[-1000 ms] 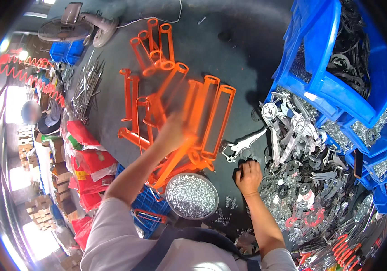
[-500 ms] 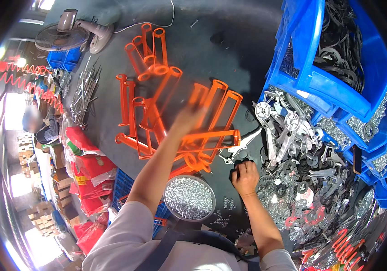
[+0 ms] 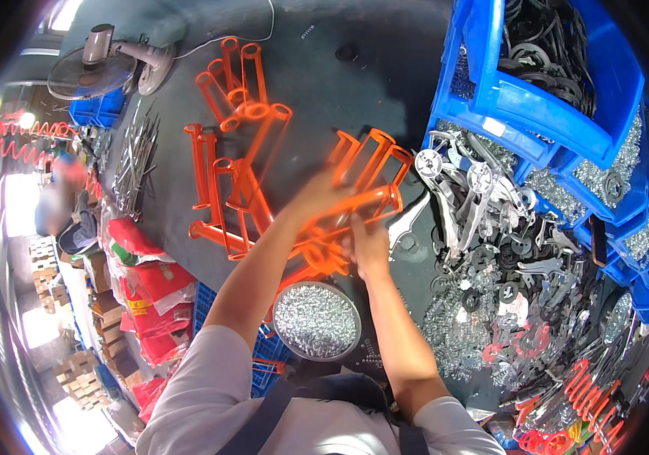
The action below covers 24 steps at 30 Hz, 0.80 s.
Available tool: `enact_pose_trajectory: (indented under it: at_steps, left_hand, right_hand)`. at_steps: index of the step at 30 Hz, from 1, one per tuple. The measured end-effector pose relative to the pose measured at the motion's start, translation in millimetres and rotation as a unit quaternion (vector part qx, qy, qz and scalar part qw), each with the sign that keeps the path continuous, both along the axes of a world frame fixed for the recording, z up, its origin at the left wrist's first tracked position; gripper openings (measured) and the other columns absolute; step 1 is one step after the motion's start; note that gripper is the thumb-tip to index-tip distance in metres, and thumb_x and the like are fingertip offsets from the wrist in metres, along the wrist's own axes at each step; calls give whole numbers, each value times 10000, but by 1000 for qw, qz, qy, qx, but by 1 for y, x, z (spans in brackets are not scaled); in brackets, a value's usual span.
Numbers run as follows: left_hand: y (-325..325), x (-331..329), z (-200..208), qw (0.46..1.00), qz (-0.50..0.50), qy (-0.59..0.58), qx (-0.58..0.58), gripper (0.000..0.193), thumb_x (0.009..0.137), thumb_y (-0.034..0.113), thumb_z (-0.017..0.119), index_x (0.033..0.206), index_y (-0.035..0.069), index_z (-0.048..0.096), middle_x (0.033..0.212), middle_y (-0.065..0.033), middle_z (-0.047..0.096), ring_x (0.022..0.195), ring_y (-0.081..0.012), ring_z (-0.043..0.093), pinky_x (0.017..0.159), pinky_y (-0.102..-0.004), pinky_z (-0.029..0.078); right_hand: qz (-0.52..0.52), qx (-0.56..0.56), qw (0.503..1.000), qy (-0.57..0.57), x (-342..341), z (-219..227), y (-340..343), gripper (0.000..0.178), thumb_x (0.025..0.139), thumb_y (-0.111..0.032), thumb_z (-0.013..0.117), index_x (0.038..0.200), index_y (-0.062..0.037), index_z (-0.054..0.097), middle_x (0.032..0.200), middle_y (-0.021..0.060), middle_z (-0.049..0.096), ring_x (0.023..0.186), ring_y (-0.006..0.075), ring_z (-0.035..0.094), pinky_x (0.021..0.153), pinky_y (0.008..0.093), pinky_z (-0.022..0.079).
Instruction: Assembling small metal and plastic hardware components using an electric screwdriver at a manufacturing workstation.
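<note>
Several orange open frames with ring ends, like caulking-gun frames (image 3: 250,182), lie in a loose pile on the dark table. My left hand (image 3: 323,199) is over the right part of the pile, smeared by motion; its fingers cannot be made out. My right hand (image 3: 368,241) is close beside it, fingers up against the underside of a blurred, tilted orange frame (image 3: 366,201). Whether either hand grips that frame is unclear. A silvery handle piece (image 3: 409,220) lies just right of my right hand. A round bowl of small shiny metal parts (image 3: 317,321) stands nearest my body.
Blue bins (image 3: 559,114) with black and shiny parts rise at the right. Below them spread heaps of silvery handles (image 3: 465,197), black discs and small springs. Thin metal rods (image 3: 135,163) and a fan (image 3: 105,64) stand at the far left. Red bags (image 3: 150,288) are at the left.
My right hand has moved left and up from the table beside the handle piece to the orange frames. One frame there has shifted and tilted. My left hand stays over the pile, still blurred.
</note>
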State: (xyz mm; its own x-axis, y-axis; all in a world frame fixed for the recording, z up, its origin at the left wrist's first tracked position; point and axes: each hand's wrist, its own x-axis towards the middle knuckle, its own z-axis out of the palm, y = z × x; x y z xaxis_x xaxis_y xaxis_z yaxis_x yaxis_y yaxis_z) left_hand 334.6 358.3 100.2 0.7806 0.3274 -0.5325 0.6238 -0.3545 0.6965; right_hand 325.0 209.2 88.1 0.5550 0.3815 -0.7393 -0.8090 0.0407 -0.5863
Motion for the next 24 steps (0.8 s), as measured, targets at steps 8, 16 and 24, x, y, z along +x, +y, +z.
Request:
enact_pose_trajectory:
  at_steps: [8, 16, 24]
  left_hand:
    - [48, 13, 16, 997, -26, 41, -58, 399, 907, 348, 543, 1151, 34, 579, 924, -61, 607, 808, -122, 560, 704, -287, 450]
    - [45, -133, 123, 881, -272, -227, 313, 334, 933, 253, 449, 1120, -18, 509, 851, -179, 568, 812, -342, 576, 734, -417, 448]
    - [20, -218, 47, 968, 118, -100, 197, 359, 950, 275, 425, 1102, -33, 528, 1080, -243, 538, 1011, -429, 519, 852, -421, 421]
  right_hand:
    - [-13, 96, 995, 32, 32, 15, 45, 91, 808, -130, 596, 893, -98, 584, 670, -33, 524, 471, 12, 443, 358, 127, 281]
    - [45, 178, 981, 69, -101, 64, 60, 128, 807, -145, 612, 902, -72, 568, 732, 19, 595, 402, 48, 377, 355, 160, 242]
    - [118, 147, 981, 43, -135, 23, 37, 151, 876, -155, 582, 876, -5, 564, 629, 11, 561, 481, 78, 541, 423, 226, 439]
